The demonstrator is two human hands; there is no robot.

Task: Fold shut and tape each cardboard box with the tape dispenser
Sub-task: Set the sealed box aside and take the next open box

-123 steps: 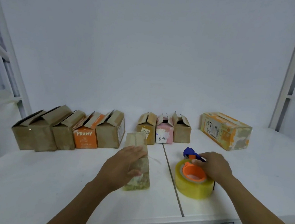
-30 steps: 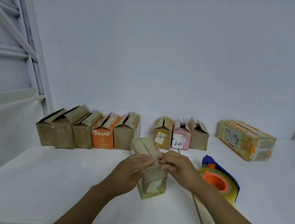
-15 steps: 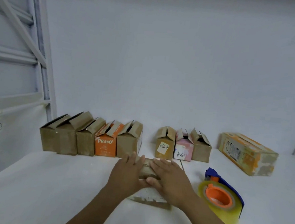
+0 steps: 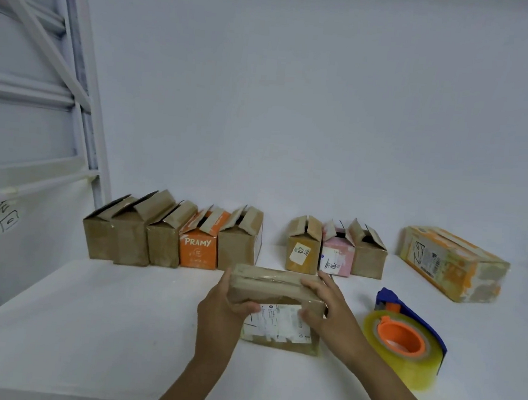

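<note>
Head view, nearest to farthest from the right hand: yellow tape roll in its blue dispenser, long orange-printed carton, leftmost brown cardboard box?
1. Yellow tape roll in its blue dispenser, just right of the right hand.
2. Long orange-printed carton, back right.
3. Leftmost brown cardboard box, far left of the row.

Taped brown box [image 4: 274,309] beside yellow-rolled tape dispenser [image 4: 404,336], open boxes [image 4: 170,233] behind.

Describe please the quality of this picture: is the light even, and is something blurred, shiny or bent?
Head view: soft, even light, only faint shadows on the table. Head view: the white frame at the left leans, likely from the wide lens. Head view: tape on the held box shines slightly; its label is too soft to read, yet PRAMY on the orange box is legible.
</note>
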